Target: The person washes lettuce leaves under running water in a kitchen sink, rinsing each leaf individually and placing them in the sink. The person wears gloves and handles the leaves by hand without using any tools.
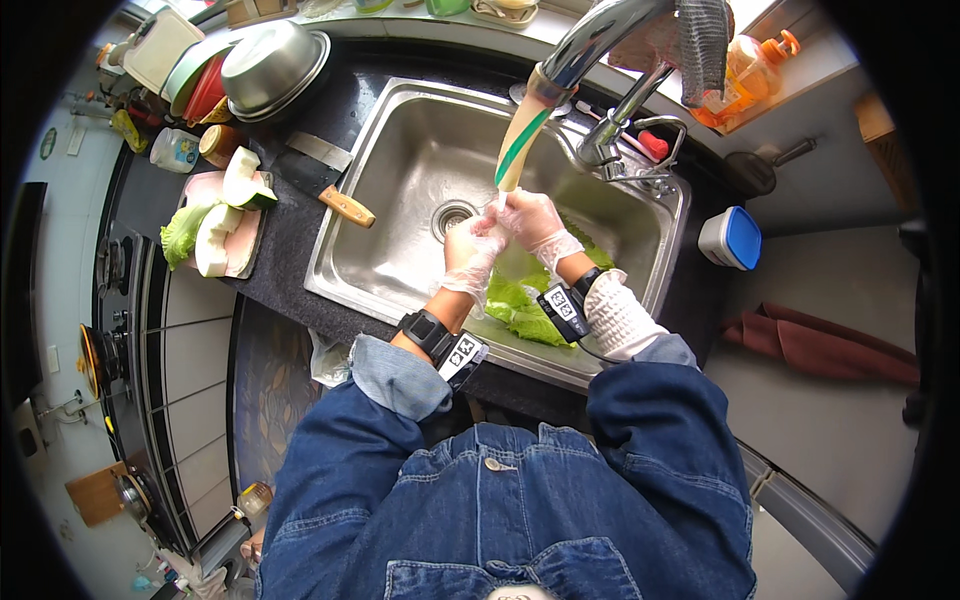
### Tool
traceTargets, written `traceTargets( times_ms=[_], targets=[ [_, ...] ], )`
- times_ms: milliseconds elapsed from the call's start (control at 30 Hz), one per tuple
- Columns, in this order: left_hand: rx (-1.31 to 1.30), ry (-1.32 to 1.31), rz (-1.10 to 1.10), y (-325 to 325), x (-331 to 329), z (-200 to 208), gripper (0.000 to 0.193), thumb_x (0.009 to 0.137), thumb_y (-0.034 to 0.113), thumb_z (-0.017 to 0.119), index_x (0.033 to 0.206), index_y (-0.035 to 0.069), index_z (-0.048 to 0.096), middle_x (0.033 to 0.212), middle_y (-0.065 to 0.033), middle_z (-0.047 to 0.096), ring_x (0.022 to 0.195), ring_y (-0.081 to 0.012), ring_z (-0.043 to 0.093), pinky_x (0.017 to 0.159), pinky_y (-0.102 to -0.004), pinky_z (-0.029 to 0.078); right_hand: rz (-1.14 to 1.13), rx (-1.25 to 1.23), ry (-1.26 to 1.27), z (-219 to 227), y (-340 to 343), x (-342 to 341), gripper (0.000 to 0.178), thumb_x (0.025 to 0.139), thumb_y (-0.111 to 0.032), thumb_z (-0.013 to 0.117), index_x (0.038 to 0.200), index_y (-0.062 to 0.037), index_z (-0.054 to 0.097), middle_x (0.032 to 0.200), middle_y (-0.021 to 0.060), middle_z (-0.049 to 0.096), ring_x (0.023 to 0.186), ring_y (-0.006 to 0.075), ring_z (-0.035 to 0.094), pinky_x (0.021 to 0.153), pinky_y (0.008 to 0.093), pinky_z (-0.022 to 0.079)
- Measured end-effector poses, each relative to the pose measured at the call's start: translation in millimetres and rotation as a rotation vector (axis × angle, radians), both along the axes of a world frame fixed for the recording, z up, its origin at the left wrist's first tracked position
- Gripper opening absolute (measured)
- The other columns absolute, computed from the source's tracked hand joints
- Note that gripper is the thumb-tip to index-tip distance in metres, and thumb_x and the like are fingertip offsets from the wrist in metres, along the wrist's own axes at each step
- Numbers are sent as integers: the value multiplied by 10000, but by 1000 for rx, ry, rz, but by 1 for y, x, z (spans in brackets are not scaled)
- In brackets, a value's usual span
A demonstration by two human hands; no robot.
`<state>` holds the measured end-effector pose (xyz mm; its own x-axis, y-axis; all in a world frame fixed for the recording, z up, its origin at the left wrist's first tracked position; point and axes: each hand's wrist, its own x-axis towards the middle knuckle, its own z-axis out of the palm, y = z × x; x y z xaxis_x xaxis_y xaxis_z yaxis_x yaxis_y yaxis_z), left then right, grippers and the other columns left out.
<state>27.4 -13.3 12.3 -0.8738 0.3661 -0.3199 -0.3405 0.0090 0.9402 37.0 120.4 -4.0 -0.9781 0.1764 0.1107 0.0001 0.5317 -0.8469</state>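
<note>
Both of my hands wear thin clear plastic gloves and meet under the water from the faucet (575, 60), whose spout has a cream and green sleeve (522, 145). My left hand (474, 250) is closed, its fingers drawn in close to the drain. Touching it from the right, my right hand (540, 222) has its fingers pinched together at the stream. Whatever lies between the fingers is hidden. Below the hands, green lettuce leaves (525, 308) lie in the steel sink (400, 130), partly covered by my right wrist.
A cleaver (347, 205) with a wooden handle lies at the sink's left rim, handle over the edge. Farther left, a cutting board (243, 255) bears pale cut gourd pieces (213, 240) and lettuce. Metal bowls (275, 68) stand behind. A blue-lidded container (740, 240) is at right.
</note>
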Motion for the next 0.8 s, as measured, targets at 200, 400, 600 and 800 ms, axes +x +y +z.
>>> traceTargets(
  times_ms=[200,400,600,800],
  targets=[
    [-103,11,-28,-2,6,-15,292,681,-32,640,967,-63,585,874,-87,615,768,-125,576,700,-238,472,-223,242,-193,-19,-6,-11,270,828,-303,552,871,-59,662,732,194,617,618,244,621,595,338,476],
    [5,-194,-25,-2,-7,-9,252,683,15,670,919,-58,620,830,-75,633,686,-109,584,628,-226,481,-130,-555,-547,-15,27,3,516,849,-516,441,913,-36,621,743,80,629,726,202,600,648,296,469],
    [-12,-216,-156,3,-17,-7,297,680,-41,671,959,-52,570,877,-88,608,759,-137,591,701,-242,487,17,-534,-275,-20,17,19,243,829,-189,594,1005,-23,603,870,38,637,803,107,565,751,238,450],
    [84,-146,-237,-6,-4,-3,385,690,-49,657,1050,-45,521,944,-84,594,802,-124,580,731,-234,470,-59,-704,-211,-17,22,14,285,908,-274,471,926,-15,590,817,19,591,708,86,515,679,234,428]
  ],
)
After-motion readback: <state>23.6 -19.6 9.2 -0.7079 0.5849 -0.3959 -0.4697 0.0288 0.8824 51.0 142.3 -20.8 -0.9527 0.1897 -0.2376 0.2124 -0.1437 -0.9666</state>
